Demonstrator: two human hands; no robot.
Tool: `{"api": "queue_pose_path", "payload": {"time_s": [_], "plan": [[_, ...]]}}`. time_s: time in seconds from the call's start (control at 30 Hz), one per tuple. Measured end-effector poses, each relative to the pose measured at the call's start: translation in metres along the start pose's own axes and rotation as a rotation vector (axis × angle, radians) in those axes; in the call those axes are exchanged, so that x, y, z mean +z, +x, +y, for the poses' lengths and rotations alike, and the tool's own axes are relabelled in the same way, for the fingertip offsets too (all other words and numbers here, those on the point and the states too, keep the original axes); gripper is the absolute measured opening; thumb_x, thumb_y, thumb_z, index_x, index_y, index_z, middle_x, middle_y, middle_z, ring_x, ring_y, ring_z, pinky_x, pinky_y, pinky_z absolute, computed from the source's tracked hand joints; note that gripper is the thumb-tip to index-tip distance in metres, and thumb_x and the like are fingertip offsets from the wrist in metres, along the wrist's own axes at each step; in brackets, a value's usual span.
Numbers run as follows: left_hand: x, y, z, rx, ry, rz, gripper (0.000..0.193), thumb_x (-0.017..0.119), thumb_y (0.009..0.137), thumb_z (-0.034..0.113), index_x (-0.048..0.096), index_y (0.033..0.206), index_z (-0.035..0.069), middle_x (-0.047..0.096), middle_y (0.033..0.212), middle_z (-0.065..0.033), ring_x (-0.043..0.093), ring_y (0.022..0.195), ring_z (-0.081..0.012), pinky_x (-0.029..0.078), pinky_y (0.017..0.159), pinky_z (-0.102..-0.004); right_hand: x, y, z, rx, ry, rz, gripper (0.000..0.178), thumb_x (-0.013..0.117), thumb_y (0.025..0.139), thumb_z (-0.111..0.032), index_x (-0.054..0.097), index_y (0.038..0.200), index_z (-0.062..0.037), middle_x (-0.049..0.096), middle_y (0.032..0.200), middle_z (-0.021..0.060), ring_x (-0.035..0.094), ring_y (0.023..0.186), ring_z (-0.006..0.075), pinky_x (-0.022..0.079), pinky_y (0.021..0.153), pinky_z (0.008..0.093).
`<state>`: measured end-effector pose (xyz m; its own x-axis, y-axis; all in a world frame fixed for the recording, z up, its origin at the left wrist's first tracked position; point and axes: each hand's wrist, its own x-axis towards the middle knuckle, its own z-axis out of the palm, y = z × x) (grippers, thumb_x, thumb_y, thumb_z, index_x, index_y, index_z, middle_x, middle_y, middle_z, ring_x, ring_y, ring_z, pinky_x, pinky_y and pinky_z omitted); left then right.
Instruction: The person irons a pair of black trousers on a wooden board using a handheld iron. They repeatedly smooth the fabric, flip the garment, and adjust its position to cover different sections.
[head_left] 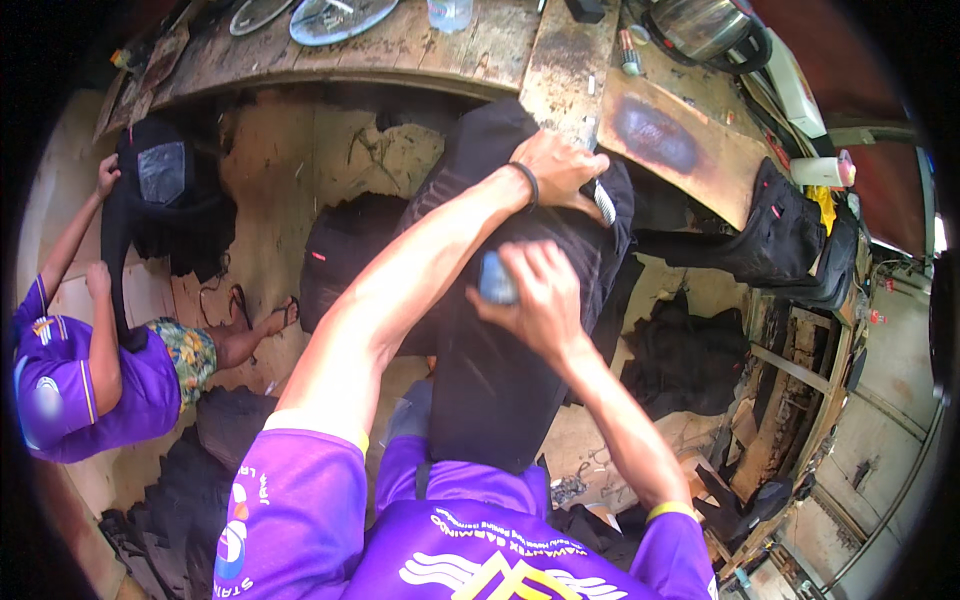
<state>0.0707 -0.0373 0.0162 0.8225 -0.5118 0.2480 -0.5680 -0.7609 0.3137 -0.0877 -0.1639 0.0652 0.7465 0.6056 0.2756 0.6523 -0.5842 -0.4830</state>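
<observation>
A black garment, seemingly a trouser leg [490,390], stretches from my lap to the wooden table's edge. At its far end my left hand [562,168] is closed over the cloth. Beside those fingers shows a small pale striped object [604,203]; whether I hold it is unclear. My right hand [540,300] is curled around a small blue block [497,278], low over the middle of the cloth. That hand is slightly blurred, and I cannot tell whether the block touches the fabric. Faint light streaks run across the black cloth.
Along the far side runs a wooden table [450,60] with a plate [342,18], a kettle [705,30] and a scorched board [655,140]. Black garments [785,230] are stacked at right; more dark cloth [180,510] lies lower left. A co-worker [100,385] at left holds a black garment.
</observation>
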Motion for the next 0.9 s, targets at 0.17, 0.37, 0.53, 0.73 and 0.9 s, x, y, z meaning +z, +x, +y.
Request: {"api": "queue_pose_path", "payload": {"time_s": [0.17,0.37,0.53,0.73,0.9], "plan": [[0.001,-0.004,0.003,-0.031,-0.021,-0.005,0.073,0.077,0.077,0.081,0.067,0.098,0.011,0.077,0.088,-0.0087,0.079,0.083,-0.0329,0.062,0.069,-0.0470,0.056,-0.087,0.017,0.058,-0.040,-0.025,0.058,0.097,0.069,-0.034,0.068,0.111,-0.0046,0.064,0.100,0.0111,0.063,0.094,0.0324,0.053,0.084,0.0445],[-0.001,-0.003,0.006,-0.061,-0.001,0.024,0.072,0.077,0.078,0.080,0.068,0.095,0.011,0.077,0.087,-0.0076,0.079,0.083,-0.0319,0.062,0.070,-0.0468,-0.002,-0.165,-0.102,-0.044,0.118,-0.215,0.066,0.098,0.063,-0.040,0.070,0.115,-0.0093,0.064,0.099,0.0072,0.063,0.095,0.0287,0.051,0.081,0.0434],[-0.003,0.005,0.001,0.001,0.078,-0.036,0.073,0.075,0.079,0.081,0.069,0.099,0.011,0.078,0.090,-0.0107,0.079,0.085,-0.0321,0.062,0.071,-0.0461,-0.013,-0.016,0.006,-0.098,-0.025,-0.055,0.071,0.098,0.058,-0.035,0.066,0.115,-0.0065,0.063,0.096,0.0136,0.060,0.090,0.0341,0.049,0.077,0.0475],[0.001,-0.002,0.002,-0.042,0.025,-0.058,0.075,0.075,0.078,0.083,0.070,0.099,0.012,0.078,0.090,-0.0089,0.079,0.084,-0.0323,0.062,0.070,-0.0464,0.016,-0.117,-0.057,0.105,-0.053,-0.136,0.058,0.097,0.068,-0.035,0.069,0.110,-0.0055,0.064,0.099,0.0113,0.062,0.094,0.0332,0.051,0.082,0.0462],[-0.002,-0.004,0.008,-0.110,0.040,0.000,0.078,0.075,0.076,0.085,0.075,0.107,0.014,0.080,0.094,-0.0080,0.080,0.087,-0.0315,0.063,0.075,-0.0449,0.007,-0.177,-0.054,-0.114,0.175,-0.282,0.065,0.094,0.059,-0.030,0.070,0.116,-0.0086,0.064,0.097,0.0091,0.064,0.095,0.0318,0.053,0.084,0.0449]]}}
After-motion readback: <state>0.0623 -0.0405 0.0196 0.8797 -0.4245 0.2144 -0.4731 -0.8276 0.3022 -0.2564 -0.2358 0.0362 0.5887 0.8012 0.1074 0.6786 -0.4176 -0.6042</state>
